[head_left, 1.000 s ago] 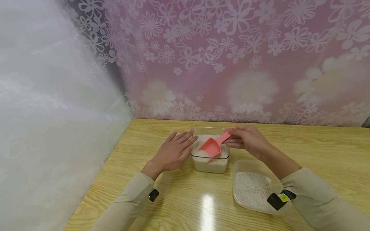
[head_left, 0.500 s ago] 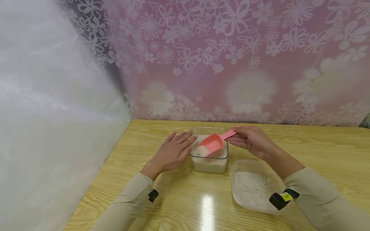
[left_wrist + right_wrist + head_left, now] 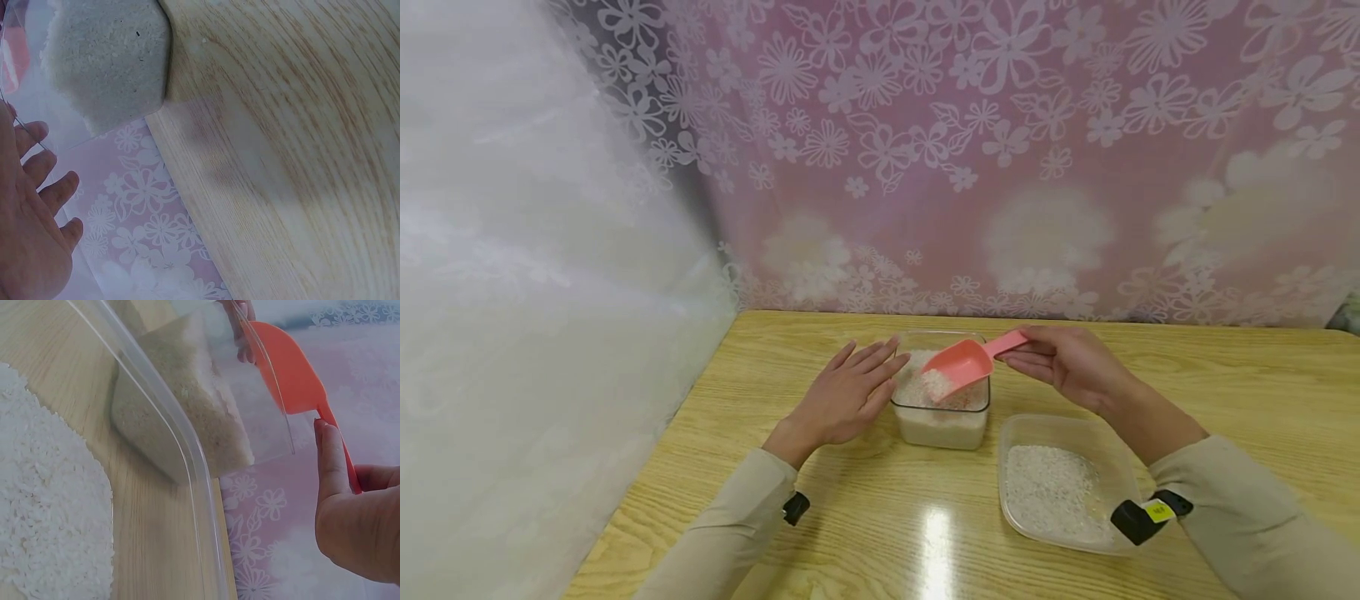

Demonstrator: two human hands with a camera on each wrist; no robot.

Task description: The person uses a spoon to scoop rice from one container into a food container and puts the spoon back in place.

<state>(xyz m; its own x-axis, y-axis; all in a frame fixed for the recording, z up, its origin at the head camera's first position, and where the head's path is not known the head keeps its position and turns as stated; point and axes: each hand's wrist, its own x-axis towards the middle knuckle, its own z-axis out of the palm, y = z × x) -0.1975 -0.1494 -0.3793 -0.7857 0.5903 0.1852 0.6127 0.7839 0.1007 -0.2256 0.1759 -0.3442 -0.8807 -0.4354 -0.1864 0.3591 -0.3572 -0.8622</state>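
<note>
While the pink scoop (image 3: 964, 365) is gripped by its handle (image 3: 1006, 342) in the right hand (image 3: 1075, 367), above the clear container (image 3: 942, 409), white rice (image 3: 936, 384) is carried in it. The container's left side is touched by the left hand (image 3: 853, 396), whose fingers are straightened. Both hands are set apart. More rice is held in the plastic tub (image 3: 1067, 432) on the wooden table (image 3: 1262, 392).

Left of the jar (image 3: 942, 429) is the left hand (image 3: 848, 398); at its mouth, the scoop (image 3: 964, 365); right, the right hand (image 3: 1075, 367); front-right, the tub (image 3: 1108, 450).
</note>
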